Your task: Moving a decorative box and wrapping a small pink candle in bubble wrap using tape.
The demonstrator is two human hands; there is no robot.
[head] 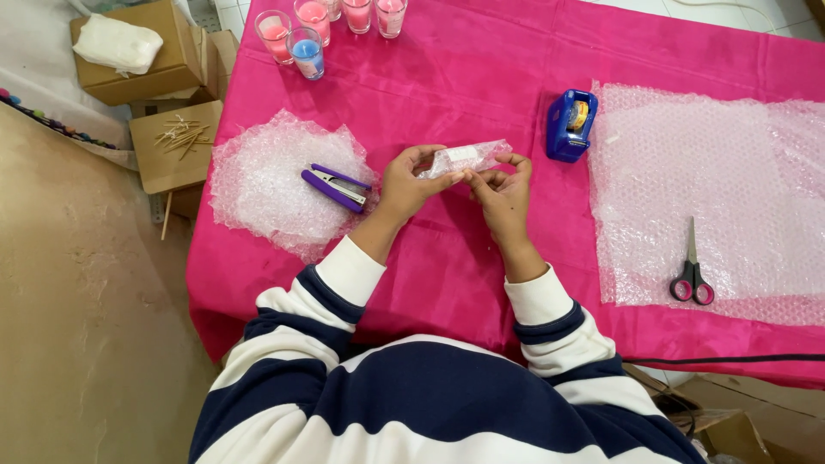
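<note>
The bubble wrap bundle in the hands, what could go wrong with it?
1. The small bubble-wrapped bundle is pinched only by the fingertips of the left hand and right hand, above the pink tablecloth, so it might slip or unroll.
2. The glass candles stand near the table's far edge; a nudge could tip them.
</note>
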